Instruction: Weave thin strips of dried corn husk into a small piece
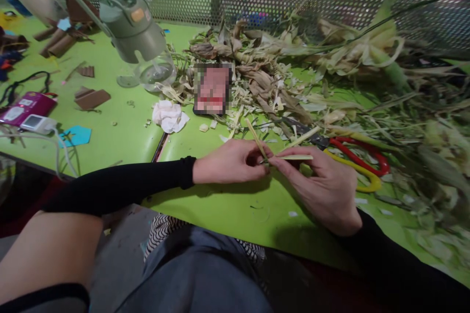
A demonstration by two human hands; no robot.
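Well to the left of the fingers, a purple rectangular box lies on the light green tabletop, with a white plug-like block against its near edge. Nearer the fingers on that side are a bright blue, angular flat piece and, beyond it, a folded brown piece resembling cardboard. A grey-green bottle with a clear lower body stands beyond and to the left of the fingers. Nearer to them lies a crumpled white tissue; directly beyond them is a dark-edged phone, its screen pixelated. The left hand curls thumb and forefinger into a loop, tips pinching the meeting point of narrow, pale yellow-green leaf-like strips. These fan outward from between the two hands' fingertips. The right hand pinches the same junction between thumb and forefinger. Just beyond the right hand's fingers lie dark-bladed scissors with red and yellow loop handles. A heap of dry, tan-and-green husks spreads beyond and rightward.
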